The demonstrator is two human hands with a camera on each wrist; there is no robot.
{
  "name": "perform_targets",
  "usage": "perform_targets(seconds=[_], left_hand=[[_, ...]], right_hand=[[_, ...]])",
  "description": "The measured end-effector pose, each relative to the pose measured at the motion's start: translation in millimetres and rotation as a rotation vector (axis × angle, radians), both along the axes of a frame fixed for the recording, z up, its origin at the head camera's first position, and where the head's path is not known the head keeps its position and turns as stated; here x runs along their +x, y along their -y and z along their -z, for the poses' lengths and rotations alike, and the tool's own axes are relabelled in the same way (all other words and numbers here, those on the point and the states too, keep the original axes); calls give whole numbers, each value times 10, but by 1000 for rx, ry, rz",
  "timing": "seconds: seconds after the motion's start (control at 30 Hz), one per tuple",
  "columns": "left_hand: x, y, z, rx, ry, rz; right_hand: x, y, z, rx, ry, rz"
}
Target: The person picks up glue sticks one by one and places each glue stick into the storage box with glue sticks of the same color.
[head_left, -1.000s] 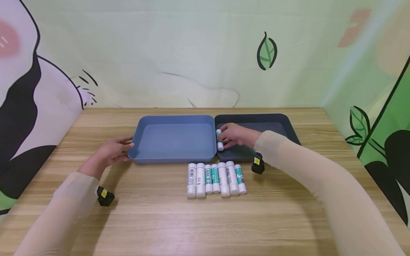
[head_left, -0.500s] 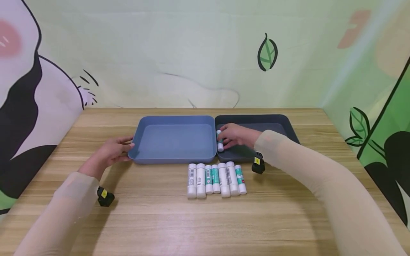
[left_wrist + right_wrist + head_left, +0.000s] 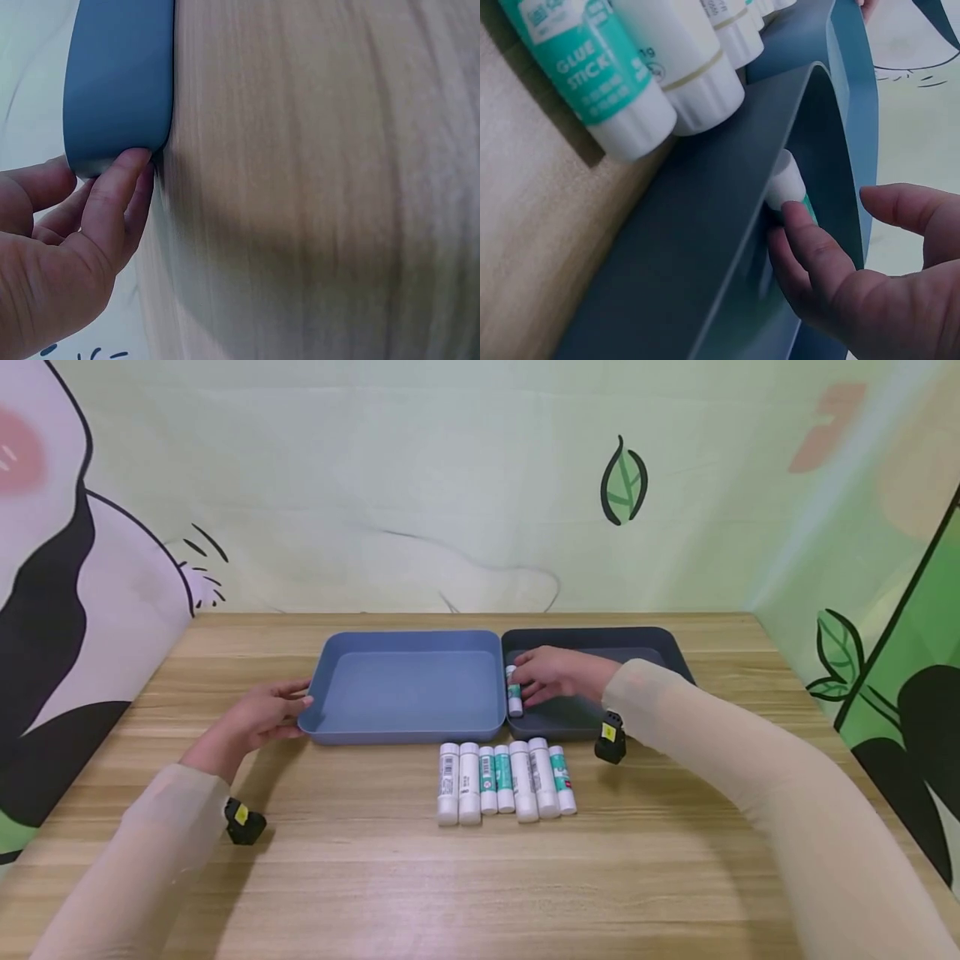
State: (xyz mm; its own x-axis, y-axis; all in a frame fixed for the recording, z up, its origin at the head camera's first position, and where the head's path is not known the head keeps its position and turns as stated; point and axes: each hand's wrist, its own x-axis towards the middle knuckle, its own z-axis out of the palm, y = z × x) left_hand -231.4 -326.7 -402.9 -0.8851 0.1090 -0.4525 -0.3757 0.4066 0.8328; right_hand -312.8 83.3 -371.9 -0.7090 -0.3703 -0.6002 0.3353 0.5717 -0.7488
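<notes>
My left hand [image 3: 262,714] touches the outer left end of the blue tray [image 3: 416,693]; in the left wrist view its fingertips rest against the tray's end wall [image 3: 120,97]. Inside the dark tray [image 3: 622,660], against its left wall, lies a small white and green glue stick [image 3: 513,693]. My right hand [image 3: 551,675] is over that tray with fingers at the glue stick. In the right wrist view the thumb stands apart from it, while a fingertip touches or nearly touches its white end [image 3: 786,180]. Part of the stick is hidden behind the fingers and tray wall.
Several glue sticks [image 3: 504,781], large white ones and smaller green-labelled ones, lie in a row on the wooden table [image 3: 420,893] in front of the trays. The two trays stand side by side. A printed cloth [image 3: 450,485] hangs behind the table.
My right hand has shifted slightly right and its fingers have loosened from the glue stick, which stays by the dark tray's left wall. The left hand has kept its place.
</notes>
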Motion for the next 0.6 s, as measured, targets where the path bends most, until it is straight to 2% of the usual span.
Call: perform_targets(seconds=[0.37, 0.6], left_hand=[[0, -14, -15, -3, 2, -10], [0, -7, -11, -6, 5, -15]], right_hand=[[34, -72, -58, 18, -9, -33], [150, -275, -249, -46, -64, -69]])
